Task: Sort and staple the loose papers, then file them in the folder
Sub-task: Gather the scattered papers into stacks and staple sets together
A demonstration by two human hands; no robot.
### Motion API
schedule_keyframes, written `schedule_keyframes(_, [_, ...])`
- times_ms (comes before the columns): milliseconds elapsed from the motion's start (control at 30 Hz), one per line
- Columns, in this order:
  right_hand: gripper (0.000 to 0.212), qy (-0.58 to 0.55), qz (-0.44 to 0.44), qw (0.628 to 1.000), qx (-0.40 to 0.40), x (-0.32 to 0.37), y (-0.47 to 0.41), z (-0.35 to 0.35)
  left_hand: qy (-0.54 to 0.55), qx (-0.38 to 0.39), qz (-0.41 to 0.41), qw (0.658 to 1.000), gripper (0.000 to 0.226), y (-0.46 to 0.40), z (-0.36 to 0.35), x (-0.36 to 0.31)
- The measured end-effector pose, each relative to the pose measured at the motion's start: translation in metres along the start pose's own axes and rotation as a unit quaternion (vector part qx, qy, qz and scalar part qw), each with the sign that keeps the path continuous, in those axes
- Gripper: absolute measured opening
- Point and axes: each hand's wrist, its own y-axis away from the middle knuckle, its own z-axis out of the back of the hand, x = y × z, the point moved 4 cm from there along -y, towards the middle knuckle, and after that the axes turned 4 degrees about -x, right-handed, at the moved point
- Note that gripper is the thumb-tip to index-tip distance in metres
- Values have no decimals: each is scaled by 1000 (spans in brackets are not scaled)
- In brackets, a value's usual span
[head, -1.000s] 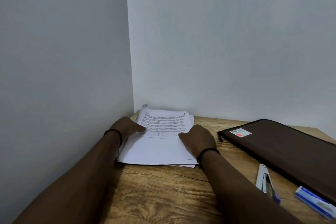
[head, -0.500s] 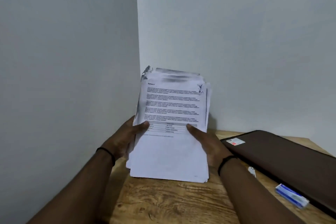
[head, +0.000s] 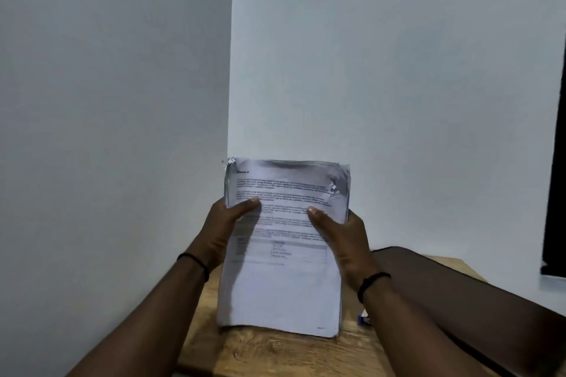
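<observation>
left hand (head: pixel 225 231) and right hand (head: pixel 341 234) gripped the papers (head: pixel 283 278) by the 2 side edges, thumbs across the front page. stack stood upright, bottom edge on the desk (head: pixel 275 355), folder (head: pixel 477 303) lying to its right.

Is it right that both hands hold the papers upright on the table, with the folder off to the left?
Not quite: the folder lies to the right, as the head view shows. The left hand and right hand do hold the papers upright on the table.
</observation>
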Motion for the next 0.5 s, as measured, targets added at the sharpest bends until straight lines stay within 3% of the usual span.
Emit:
schedule_keyframes(100, [36,-24,19,999,-10,23,-3,-4,2,-2,-27,1000,46,-1,-9,-25])
schedule_keyframes(200, [49,-22,20,1000,-1,39,-9,-5,6,21,-34,999,48,-3,-9,-43])
schedule_keyframes(267, [57,-9,-16,1000,7,28,1,-3,3,24,-19,1000,53,4,-4,-36])
schedule_keyframes(333, [50,-4,-75,997,17,2,25,1,-11,25,11,1000,58,20,1,-9])
schedule_keyframes(400, [44,-11,-126,991,40,-21,51,2,-17,10,37,999,48,35,5,18])
schedule_keyframes(500, [41,-8,-134,990,31,-35,56,7,-26,-22,66,997,31,37,10,34])
